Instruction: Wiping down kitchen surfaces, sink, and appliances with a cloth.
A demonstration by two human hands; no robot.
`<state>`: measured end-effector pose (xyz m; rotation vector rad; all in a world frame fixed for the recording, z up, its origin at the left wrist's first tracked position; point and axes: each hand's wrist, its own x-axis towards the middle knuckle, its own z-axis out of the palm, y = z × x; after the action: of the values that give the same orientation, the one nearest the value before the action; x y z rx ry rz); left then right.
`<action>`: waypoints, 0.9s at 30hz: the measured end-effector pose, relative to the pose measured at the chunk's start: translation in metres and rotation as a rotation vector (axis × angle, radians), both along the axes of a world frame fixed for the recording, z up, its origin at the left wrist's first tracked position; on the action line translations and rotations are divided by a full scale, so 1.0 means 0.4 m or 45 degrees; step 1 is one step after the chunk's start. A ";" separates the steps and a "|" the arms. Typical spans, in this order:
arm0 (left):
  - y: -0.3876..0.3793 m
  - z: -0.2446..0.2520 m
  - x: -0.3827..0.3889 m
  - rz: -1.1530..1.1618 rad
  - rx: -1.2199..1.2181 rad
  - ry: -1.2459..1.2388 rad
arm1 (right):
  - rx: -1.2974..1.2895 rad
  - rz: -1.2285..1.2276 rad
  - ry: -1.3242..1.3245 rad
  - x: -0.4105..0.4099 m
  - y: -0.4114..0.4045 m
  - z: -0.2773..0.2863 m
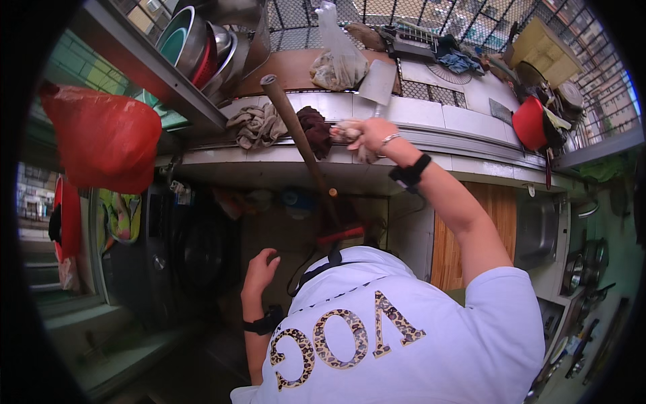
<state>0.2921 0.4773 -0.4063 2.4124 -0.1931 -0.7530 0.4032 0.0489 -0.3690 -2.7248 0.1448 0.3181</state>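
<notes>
My right hand [372, 135] is stretched forward to the tiled window ledge, its fingers closed on a bunched greyish cloth [346, 132] by the metal window track. Just left of it lies a dark maroon cloth [315, 129], and beyond that a crumpled grey-beige cloth [258, 125]. A wooden handle [292, 118] leans against the ledge between these two cloths. Lower down, my left hand [261, 270] hangs beside my body, fingers loosely curled, holding nothing. Past my right hand, a flat pale scraper-like blade [378, 82] rests on the outer ledge.
A knotted plastic bag [339, 68] stands outside on a brown board. Metal bowls [181, 43] are stacked at the upper left, above a hanging red bag [103, 136]. A front-loading washer [199, 252] stands left, a wooden board [454, 242] and steel sink [537, 230] right.
</notes>
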 end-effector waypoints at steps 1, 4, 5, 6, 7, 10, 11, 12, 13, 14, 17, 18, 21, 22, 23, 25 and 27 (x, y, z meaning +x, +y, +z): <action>0.005 -0.003 -0.011 0.017 0.011 0.001 | -0.027 -0.040 0.013 -0.015 -0.035 -0.007; 0.028 -0.021 -0.030 0.018 0.051 0.051 | -0.008 -0.169 0.027 -0.068 -0.133 0.044; 0.022 -0.018 -0.030 0.015 0.052 0.050 | -0.191 -0.248 -0.001 -0.069 -0.172 0.013; 0.015 -0.013 -0.032 -0.004 0.089 0.089 | -0.188 -0.246 0.001 -0.071 -0.181 0.010; 0.007 -0.009 -0.034 -0.025 0.126 0.127 | -0.084 -0.269 -0.098 -0.072 -0.188 0.007; -0.011 -0.022 -0.030 -0.079 0.069 0.081 | 0.101 -0.239 -0.343 -0.058 -0.144 0.007; -0.015 -0.016 -0.026 -0.078 0.078 0.081 | 0.173 -0.181 -0.492 -0.046 -0.107 0.012; -0.022 -0.010 -0.021 -0.059 0.042 0.066 | 0.234 -0.186 -0.498 -0.032 -0.069 0.016; -0.027 -0.001 -0.013 -0.041 0.005 0.045 | 0.240 -0.183 -0.502 -0.019 -0.044 0.004; -0.029 0.008 -0.006 -0.033 0.010 0.041 | 0.206 -0.183 -0.457 -0.003 -0.019 -0.024; -0.011 0.026 -0.006 0.043 0.014 -0.015 | 0.148 -0.054 -0.354 0.034 0.045 -0.110; -0.004 0.029 -0.006 0.042 0.062 -0.003 | -0.005 -0.081 -0.536 0.051 0.067 -0.157; 0.045 -0.002 -0.040 0.084 0.101 0.006 | 0.105 -0.099 -0.449 0.140 0.143 -0.193; 0.061 -0.010 -0.056 0.095 0.086 0.000 | 0.100 -0.018 -0.527 0.177 0.169 -0.191; 0.072 -0.014 -0.075 0.097 0.089 -0.005 | 0.139 -0.015 -0.497 0.203 0.195 -0.190; 0.087 -0.018 -0.113 0.197 0.083 0.055 | 0.459 -0.066 -0.492 0.246 0.277 -0.136; 0.098 -0.027 -0.137 0.210 0.079 0.059 | 0.606 -0.052 -0.400 0.299 0.306 -0.137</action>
<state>0.2372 0.5163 -0.4173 2.4304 0.0480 -0.7482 0.5228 0.1713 -0.4237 -2.2587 0.0306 -0.0838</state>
